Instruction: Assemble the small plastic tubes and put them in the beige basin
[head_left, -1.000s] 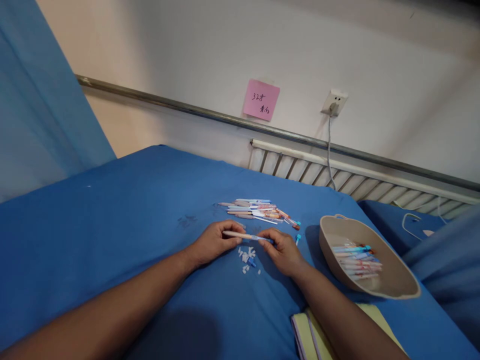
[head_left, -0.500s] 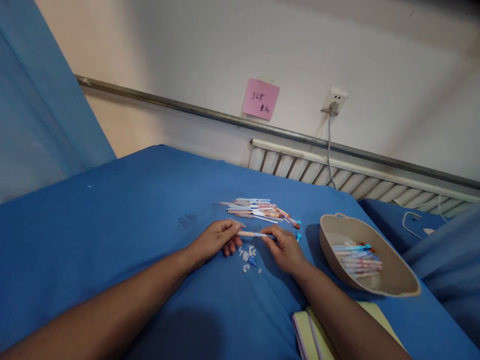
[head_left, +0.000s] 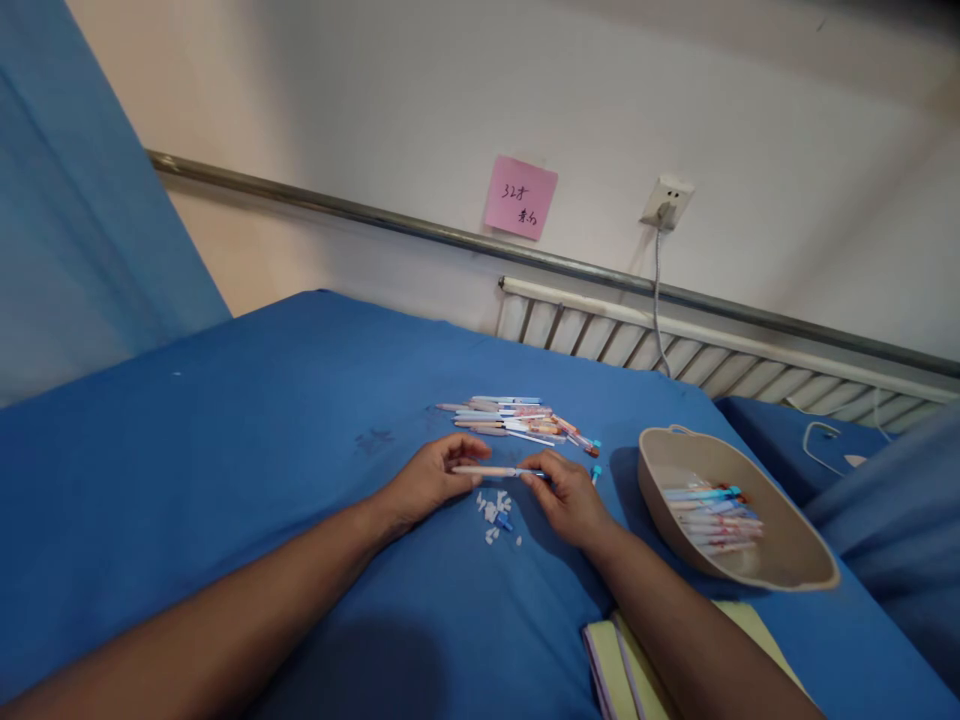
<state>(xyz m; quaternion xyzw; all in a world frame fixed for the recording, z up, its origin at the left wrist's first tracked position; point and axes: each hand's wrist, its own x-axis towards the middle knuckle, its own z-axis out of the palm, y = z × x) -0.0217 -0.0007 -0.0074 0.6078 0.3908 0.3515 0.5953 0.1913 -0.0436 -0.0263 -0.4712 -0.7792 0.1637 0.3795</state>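
Note:
A pale peach pen (head_left: 487, 471) lies level across the space between my hands. My right hand (head_left: 568, 500) pinches its right end between thumb and fingers. Around the left end, my left hand (head_left: 431, 480) has its thumb and fingers spread apart; whether it touches the pen is hard to tell. Beyond the hands lies a loose pile of pens (head_left: 502, 415) in pink, blue and orange. Several small white bits (head_left: 491, 512) and a small blue piece (head_left: 503, 521) rest on the blue cloth just below the pen.
A beige basin (head_left: 795, 555) holding several pens stands at the right. A folded yellow-green cloth (head_left: 637, 670) lies under my right forearm. The blue-covered surface (head_left: 225, 450) ends near a radiator (head_left: 592, 320) and wall. Blue curtains hang at both sides.
My left hand's fingers have spread from their grip, baring the pen's left end. My right hand keeps hold of the pen in nearly the same place.

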